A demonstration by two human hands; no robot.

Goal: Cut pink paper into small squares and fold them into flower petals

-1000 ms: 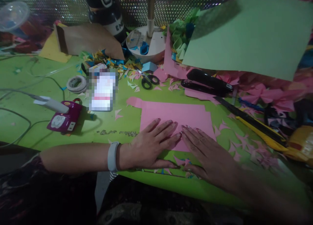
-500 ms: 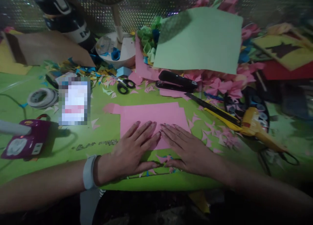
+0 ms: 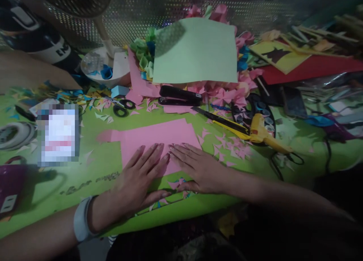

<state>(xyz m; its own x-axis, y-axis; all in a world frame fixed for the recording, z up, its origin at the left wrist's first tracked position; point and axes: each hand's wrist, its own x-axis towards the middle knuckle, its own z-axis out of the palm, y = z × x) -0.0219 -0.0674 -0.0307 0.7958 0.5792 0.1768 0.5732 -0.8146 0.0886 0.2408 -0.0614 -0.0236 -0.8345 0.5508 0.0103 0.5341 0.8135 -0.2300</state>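
Pink paper sheets [image 3: 159,134] lie stacked, slightly out of line, on the green table [image 3: 93,140]. My left hand [image 3: 143,179] rests flat on the lower left part of the paper, fingers stretched out. On the lower right part lies my right hand [image 3: 195,168], also flat with fingers extended. Both hands' fingertips nearly meet at the middle of the sheets, and neither hand grips anything. Between my thumbs are small pink and blue paper scraps [image 3: 177,183]. A white band [image 3: 82,219] is around my left wrist.
Behind the paper lie black-handled scissors [image 3: 121,108], a black stapler [image 3: 180,96] and a large pale green sheet [image 3: 195,53] on paper pieces. A yellow glue gun [image 3: 259,130] is at right, near pink scraps [image 3: 236,147]. At left are a phone [image 3: 59,134] and a tape roll [image 3: 14,134].
The camera view has turned to the right, so the table's things appear farther left. Both hands stay flat on the pink paper in nearly the same place.
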